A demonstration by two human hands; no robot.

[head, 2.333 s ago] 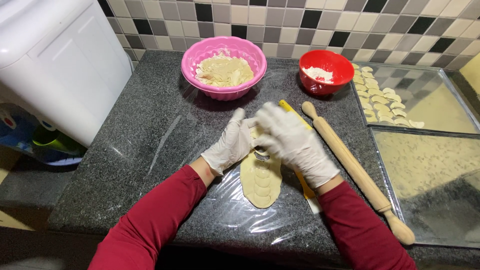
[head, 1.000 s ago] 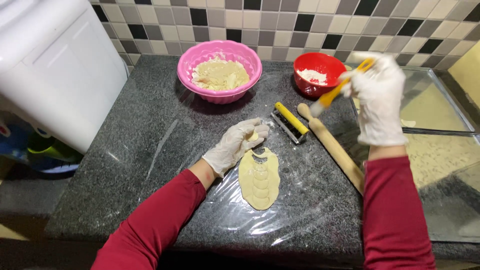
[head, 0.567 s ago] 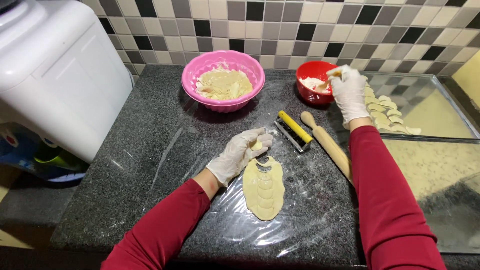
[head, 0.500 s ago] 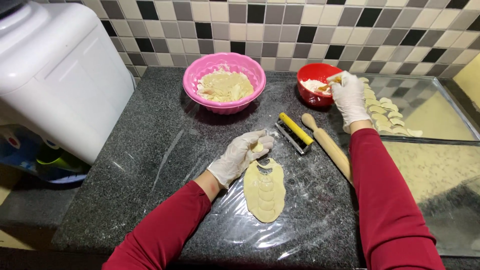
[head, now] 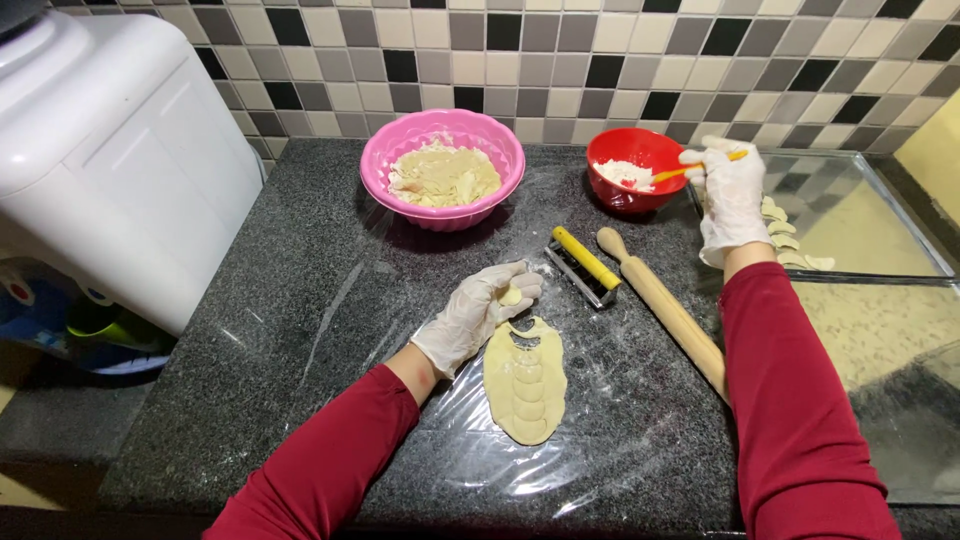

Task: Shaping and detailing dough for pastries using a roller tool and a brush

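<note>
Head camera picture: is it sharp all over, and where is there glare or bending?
Head view: mostly sharp, from the left hand on the dough sheet to the right hand at the red bowl; soft glare on the plastic film and glass trays; wide-lens bending curves the tiled wall.

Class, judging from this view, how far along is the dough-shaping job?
Done: shaped pieces lie on the glass tray. In hand: left hand holds a cut round; right hand holds a yellow tool over the red bowl. Left: the scored dough sheet and the pink bowl.
</note>
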